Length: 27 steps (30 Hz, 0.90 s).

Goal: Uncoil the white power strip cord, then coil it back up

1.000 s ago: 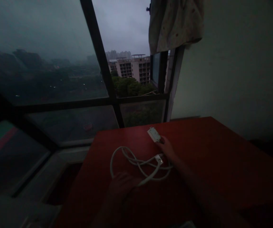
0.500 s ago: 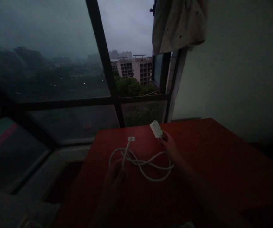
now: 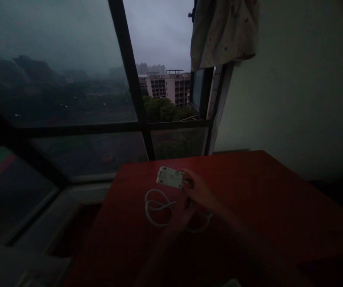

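A white power strip (image 3: 170, 177) is held up above the far part of the table, with my right hand (image 3: 199, 190) closed around its near right end. Just below, my left hand (image 3: 182, 213) is closed on the white cord (image 3: 156, 225), close against the right hand. The cord lies in loose loops on the table, partly covered by the left hand and forearm. The cord's plug end is hidden from sight. Dim light and some motion blur obscure the fingers.
The red-brown table (image 3: 234, 171) reaches to a dark-framed window (image 3: 141, 115), whose right pane stands open. A curtain (image 3: 223, 36) hangs at upper right beside a pale wall (image 3: 293, 99). A pale surface (image 3: 24, 259) is at lower left.
My left hand has moved right, next to my right hand. My right hand has brought the power strip left and turned it nearly level. The plug end, visible before, is now hidden.
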Available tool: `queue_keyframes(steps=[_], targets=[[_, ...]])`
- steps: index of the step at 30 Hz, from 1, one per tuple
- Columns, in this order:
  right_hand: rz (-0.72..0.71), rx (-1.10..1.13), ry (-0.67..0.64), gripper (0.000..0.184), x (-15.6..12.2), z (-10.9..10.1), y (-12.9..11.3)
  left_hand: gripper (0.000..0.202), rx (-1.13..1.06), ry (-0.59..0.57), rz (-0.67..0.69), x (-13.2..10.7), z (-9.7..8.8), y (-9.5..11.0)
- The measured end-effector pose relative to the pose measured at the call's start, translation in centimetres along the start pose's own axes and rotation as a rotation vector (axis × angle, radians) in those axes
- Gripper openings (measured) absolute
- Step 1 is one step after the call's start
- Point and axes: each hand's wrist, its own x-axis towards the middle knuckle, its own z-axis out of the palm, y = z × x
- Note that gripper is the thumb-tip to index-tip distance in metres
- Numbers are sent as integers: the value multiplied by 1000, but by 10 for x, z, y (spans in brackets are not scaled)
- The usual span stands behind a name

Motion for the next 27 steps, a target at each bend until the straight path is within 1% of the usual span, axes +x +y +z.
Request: queue_keyframes(steps=[2, 4, 6, 8, 9, 10, 13, 14, 15, 16, 17, 19, 21, 22, 24, 27], targets=[[-30, -46, -90, 68, -2, 1, -1, 33, 16, 66, -36, 1, -2, -3], [-74, -77, -188, 69, -4, 0, -4, 31, 9, 111, -80, 3, -5, -7], [-136, -121, -281, 63, -5, -3, -9, 29, -27, 168, -117, 4, -7, -9], [-184, -165, -313, 52, -4, -7, -13, 28, -62, 240, -145, 6, -7, -8], [-189, -174, -288, 45, -3, -9, -15, 29, -78, 281, -169, 6, -7, -7], [-176, -176, -227, 39, -2, -10, -14, 32, -98, 314, -204, 5, -7, -4], [-50, -218, 59, 26, 3, -12, -5, 41, -195, 359, -303, 1, -6, 5], [2, -243, 118, 24, 5, -12, -1, 43, -220, 355, -311, 0, -6, 9], [52, -258, 129, 23, 6, -11, 4, 44, -233, 344, -311, -3, -7, 12], [98, -248, 96, 24, 7, -10, 9, 44, -235, 331, -311, -5, -7, 15], [141, -206, 35, 26, 7, -9, 12, 44, -233, 316, -313, -7, -7, 18], [217, -49, -65, 28, 8, -8, 15, 44, -234, 281, -329, -10, -9, 22], [260, 122, -70, 25, 8, -9, 14, 45, -262, 268, -338, -11, -10, 23], [259, 196, -54, 25, 7, -10, 12, 46, -287, 268, -338, -10, -12, 22], [213, 306, -29, 27, 5, -13, 8, 48, -343, 275, -333, -7, -16, 17], [132, 353, 21, 26, -2, -19, 7, 47, -371, 284, -342, 1, -23, 10]])
